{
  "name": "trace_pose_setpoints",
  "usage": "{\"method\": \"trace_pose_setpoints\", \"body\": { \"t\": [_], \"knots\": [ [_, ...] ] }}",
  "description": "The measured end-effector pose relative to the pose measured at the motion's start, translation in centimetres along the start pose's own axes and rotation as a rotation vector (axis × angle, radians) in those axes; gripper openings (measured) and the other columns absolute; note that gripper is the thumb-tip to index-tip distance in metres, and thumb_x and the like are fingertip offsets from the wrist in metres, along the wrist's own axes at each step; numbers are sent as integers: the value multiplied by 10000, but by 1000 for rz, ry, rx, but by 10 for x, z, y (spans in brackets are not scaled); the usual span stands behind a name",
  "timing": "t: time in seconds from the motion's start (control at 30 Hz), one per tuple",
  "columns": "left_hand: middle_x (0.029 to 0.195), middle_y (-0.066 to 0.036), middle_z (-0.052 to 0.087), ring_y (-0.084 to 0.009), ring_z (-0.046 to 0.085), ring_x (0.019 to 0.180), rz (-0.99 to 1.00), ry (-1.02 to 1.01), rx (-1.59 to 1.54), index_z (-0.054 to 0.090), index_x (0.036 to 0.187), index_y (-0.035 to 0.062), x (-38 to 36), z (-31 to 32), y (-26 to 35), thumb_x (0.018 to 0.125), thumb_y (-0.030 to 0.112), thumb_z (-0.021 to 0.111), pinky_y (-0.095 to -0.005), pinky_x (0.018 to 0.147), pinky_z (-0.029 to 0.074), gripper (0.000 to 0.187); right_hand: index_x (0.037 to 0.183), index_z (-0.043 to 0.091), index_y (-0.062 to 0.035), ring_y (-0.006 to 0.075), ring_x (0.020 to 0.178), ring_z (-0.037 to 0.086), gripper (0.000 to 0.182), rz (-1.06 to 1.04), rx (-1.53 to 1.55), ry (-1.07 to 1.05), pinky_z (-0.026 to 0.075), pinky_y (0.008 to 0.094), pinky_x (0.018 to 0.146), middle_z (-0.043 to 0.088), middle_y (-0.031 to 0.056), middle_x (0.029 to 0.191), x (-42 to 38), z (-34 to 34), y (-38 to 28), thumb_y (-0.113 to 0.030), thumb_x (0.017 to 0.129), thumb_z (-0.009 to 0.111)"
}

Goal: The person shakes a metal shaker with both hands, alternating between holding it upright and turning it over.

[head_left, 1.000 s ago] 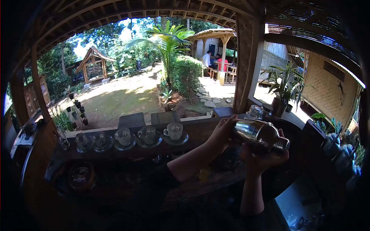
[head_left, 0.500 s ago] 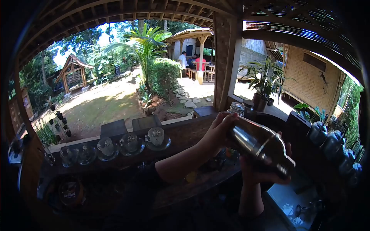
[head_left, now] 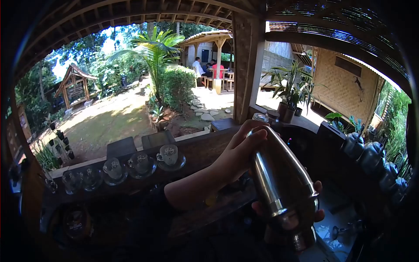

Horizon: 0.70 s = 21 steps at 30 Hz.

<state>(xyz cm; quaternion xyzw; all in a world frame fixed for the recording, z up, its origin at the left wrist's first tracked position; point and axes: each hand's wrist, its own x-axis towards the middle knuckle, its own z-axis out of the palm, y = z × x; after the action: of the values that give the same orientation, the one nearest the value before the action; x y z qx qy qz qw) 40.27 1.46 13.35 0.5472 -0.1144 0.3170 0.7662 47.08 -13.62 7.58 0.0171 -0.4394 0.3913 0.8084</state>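
"Sunlit yard [head_left: 104, 126] out back, dark wooden counter [head_left: 198, 153] in the shade. What's being held?"

"One shiny silver metal shaker [head_left: 279, 174], steeply tilted, narrow cap end down. The left hand [head_left: 242, 150] is curled snugly over its broad base; the right hand [head_left: 320, 215] wraps the lower end, fingers showing either side, palm hidden."

"And around it?"

"Five clear glass cups [head_left: 112, 168] on saucers line the counter to its left. Dull metal kettles [head_left: 372, 153] stand in a row to its right."
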Motion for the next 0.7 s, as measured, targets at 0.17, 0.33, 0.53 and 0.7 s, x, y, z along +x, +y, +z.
{"method": "trace_pose_setpoints", "body": {
  "t": [0.17, 0.33, 0.53, 0.7],
  "knots": [
    [1045, -110, 508, -234, 537, 993, -184, 198, -100, 425, 1156, 77, 25, -56, -41, 867, 381, 529, -377, 851, 460, 432, 1368, 28, -213, 345, 1244, 314, 1107, -965, -1478, -2, 313, 453, 1035, 256, 190, 1343, 57, -66, 21, -306, 605, 825],
    [1030, -123, 524, -239, 534, 996, -64, 215, -27, 425, 1150, 88, 2, -19, -14, 853, 393, 535, -407, 855, 459, 440, 1399, -7, -231, 378, 1284, 266, 1027, -762, -1546, -210, 307, 481, 1041, 164, 238, 1401, 28, -40, 1, -476, 707, 711],
    [952, -90, 525, -205, 559, 926, -39, 163, -104, 433, 1149, 107, 20, -39, -25, 873, 354, 549, -345, 697, 512, 388, 1343, 201, -161, 306, 1164, 405, 976, -1127, -1409, -129, 424, 376, 938, 320, 156, 1261, 59, -38, 13, -327, 613, 827],
    [1062, -139, 560, -248, 577, 970, -169, 141, -235, 464, 1089, 19, 18, -35, -20, 856, 423, 519, -389, 836, 491, 469, 1248, 291, -175, 376, 1183, 377, 746, -1021, -1020, -366, 394, 503, 943, 312, 233, 1264, 69, -36, 20, -243, 682, 772]
  ]
}}
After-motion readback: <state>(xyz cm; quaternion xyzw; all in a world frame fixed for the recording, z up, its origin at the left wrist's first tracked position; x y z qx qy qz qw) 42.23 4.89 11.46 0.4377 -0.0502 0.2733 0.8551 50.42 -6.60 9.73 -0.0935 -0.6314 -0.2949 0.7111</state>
